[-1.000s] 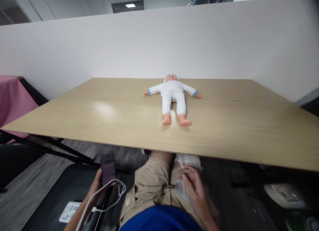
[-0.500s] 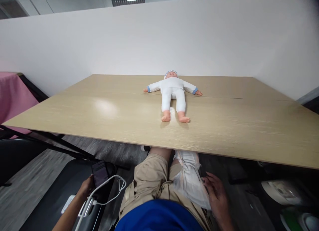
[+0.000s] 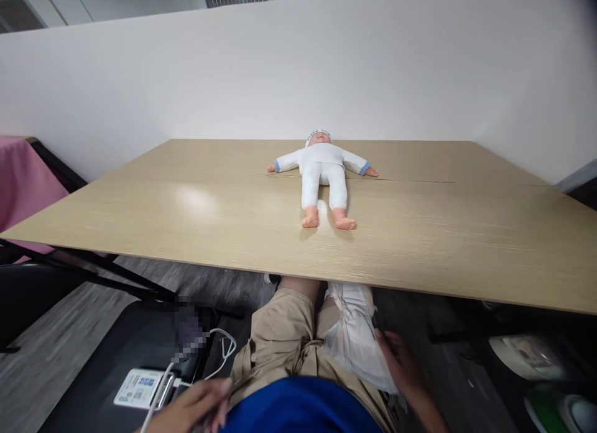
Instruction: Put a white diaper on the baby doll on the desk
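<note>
A white disposable diaper (image 3: 352, 333) lies across my right thigh, partly under the table's front edge. My right hand (image 3: 398, 361) is at its right side, fingers curled against the edge; the grip is partly in shadow. My left hand (image 3: 200, 405) hovers low beside my lap, fingers loosely extended, with nothing visible in it. A baby doll (image 3: 323, 172) in a white outfit with blue cuffs and a printed headband lies face up on the table, arms spread, feet toward me.
The wood-toned table (image 3: 224, 234) stands before a white partition (image 3: 261, 72). At my left, a black chair seat (image 3: 102, 352) bears a white labelled card (image 3: 137, 388), a white cable (image 3: 228, 352) and a blurred-out dark object (image 3: 189, 327). Pink cloth (image 3: 28, 184) hangs at far left.
My left hand has let go of the phone on the chair and moved right toward my lap, uncovering the labelled card. My right hand has closed in on the diaper's edge.
</note>
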Available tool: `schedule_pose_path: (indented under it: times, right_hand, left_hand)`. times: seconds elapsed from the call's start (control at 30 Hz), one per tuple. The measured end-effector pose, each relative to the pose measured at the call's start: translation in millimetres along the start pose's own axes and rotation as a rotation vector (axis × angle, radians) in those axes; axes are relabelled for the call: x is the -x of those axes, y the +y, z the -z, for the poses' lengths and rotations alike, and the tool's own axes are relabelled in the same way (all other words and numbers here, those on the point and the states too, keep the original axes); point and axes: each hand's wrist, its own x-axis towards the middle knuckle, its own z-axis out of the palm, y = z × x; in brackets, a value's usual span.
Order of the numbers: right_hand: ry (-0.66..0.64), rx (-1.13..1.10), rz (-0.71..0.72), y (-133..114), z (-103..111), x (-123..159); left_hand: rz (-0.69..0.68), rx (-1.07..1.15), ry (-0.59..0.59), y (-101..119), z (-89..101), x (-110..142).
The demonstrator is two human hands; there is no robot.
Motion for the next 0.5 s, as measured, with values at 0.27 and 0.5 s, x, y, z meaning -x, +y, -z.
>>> schedule_pose_path:
  times: [0.27,0.5]
  right_hand:
    - [-0.165,0.048,-0.043,-32,-11,-3]
    - [-0.356,-0.129,-0.172,-67,-6,15]
  left_hand:
    - [-0.437,-0.344,0.064,63,-153.5,-177]
    - [-0.248,-0.044,-0.229,72,-202.8,-235]
